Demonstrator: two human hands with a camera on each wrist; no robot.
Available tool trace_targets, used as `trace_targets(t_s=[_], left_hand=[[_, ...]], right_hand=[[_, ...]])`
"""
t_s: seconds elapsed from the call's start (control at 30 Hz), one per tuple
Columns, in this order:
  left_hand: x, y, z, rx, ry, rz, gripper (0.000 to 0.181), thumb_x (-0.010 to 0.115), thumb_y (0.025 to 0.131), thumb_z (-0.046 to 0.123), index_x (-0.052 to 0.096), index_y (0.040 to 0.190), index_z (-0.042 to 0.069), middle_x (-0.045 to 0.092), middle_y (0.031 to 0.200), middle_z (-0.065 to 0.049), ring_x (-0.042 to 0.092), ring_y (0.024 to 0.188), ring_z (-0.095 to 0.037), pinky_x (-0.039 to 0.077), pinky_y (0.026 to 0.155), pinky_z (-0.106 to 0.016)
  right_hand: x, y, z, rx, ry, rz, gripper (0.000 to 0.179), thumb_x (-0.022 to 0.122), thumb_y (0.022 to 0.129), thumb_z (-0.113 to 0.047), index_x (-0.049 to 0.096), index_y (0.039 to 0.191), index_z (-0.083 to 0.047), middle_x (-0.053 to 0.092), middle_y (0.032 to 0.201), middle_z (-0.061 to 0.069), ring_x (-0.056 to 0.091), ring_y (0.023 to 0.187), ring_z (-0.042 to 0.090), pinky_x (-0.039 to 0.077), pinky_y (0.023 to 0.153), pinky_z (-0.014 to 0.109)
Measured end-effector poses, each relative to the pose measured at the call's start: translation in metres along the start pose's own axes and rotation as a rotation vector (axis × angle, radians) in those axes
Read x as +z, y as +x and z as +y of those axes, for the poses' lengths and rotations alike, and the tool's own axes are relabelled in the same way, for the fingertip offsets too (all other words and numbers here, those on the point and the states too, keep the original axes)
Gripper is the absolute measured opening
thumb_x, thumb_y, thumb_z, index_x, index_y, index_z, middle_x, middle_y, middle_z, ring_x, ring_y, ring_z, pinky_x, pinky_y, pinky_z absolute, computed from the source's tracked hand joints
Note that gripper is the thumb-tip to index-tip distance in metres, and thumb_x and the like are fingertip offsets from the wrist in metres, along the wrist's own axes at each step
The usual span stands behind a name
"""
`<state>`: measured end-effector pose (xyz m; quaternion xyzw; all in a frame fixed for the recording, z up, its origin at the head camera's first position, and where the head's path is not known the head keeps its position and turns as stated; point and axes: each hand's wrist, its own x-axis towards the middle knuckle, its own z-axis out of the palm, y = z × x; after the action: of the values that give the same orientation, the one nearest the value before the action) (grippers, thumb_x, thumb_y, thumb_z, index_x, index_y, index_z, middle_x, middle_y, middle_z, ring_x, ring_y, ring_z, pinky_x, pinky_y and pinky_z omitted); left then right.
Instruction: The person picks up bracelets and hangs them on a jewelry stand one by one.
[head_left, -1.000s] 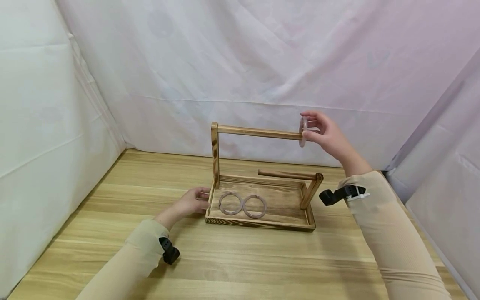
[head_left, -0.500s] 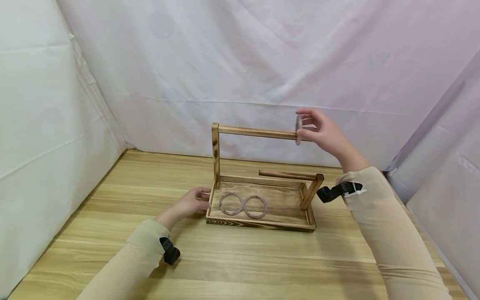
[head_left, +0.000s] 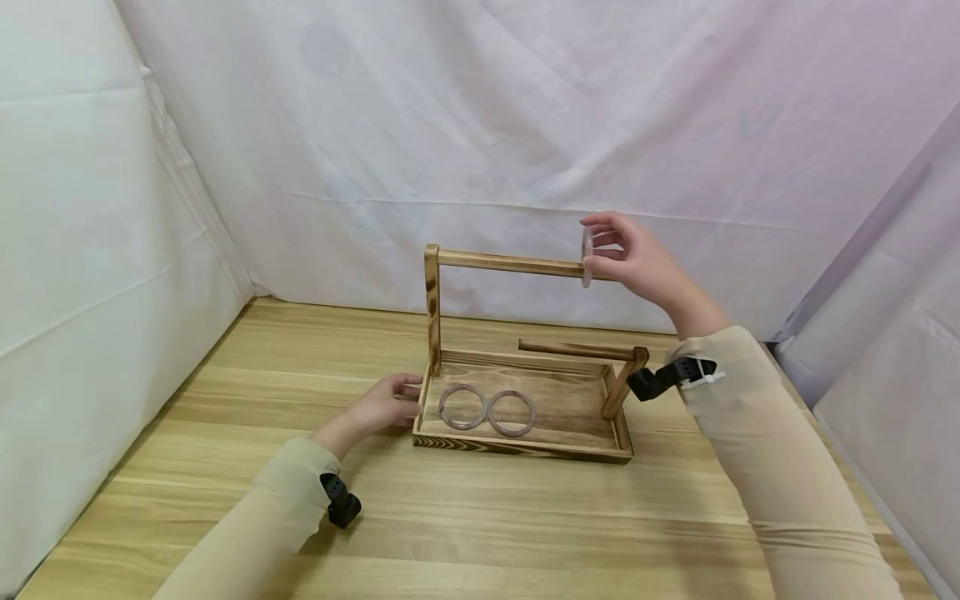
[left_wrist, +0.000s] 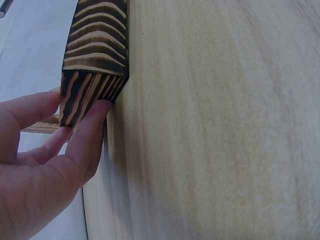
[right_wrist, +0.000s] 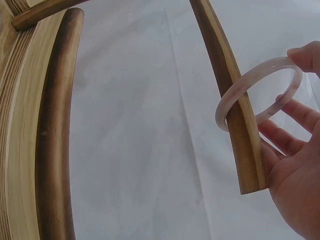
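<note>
In the head view my right hand holds a pale pinkish bangle between thumb and fingertips. The bangle encircles the free end of the upper wooden bar in the right wrist view. This bar belongs to a wooden bangle stand with a tray base. Two more bangles, a left one and a right one, lie flat side by side in the tray. At the tray's left end my left hand rests its fingertips against the end wall.
A tall post at the left carries the upper bar. The lower bar extends leftward from a short post at the right. The stand sits on a wood-grain table, with white cloth hanging behind and at both sides.
My right hand has slid the bangle leftward along the upper bar, away from its free end. The left hand, the stand and the two bangles in the tray stay practically in place.
</note>
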<state>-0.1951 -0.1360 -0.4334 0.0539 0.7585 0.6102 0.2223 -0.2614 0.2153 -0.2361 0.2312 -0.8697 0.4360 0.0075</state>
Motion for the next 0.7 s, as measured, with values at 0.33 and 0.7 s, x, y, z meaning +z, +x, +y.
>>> trace_targets(t_s=[0.33,0.7], left_hand=[[0.0,0.001,-0.001,-0.001,0.005,-0.005,0.056,0.052,0.088,-0.005,0.029,0.138,-0.012,0.04,0.131,-0.035,0.058,0.103,-0.029,0.055,0.088,-0.042],[0.002,-0.002,0.001,-0.004,0.028,0.001,0.055,0.052,0.089,-0.003,0.03,0.138,-0.011,0.041,0.131,-0.035,0.058,0.104,-0.033,0.055,0.087,-0.043]], right_hand=[[0.007,0.006,-0.004,-0.014,0.005,-0.017,0.052,0.059,0.09,-0.009,0.039,0.138,-0.006,0.043,0.13,0.017,0.046,0.12,0.028,0.04,0.102,0.046],[0.015,0.012,-0.009,-0.039,0.025,-0.028,0.052,0.06,0.089,-0.007,0.04,0.137,-0.004,0.044,0.129,0.017,0.046,0.118,0.029,0.04,0.104,0.046]])
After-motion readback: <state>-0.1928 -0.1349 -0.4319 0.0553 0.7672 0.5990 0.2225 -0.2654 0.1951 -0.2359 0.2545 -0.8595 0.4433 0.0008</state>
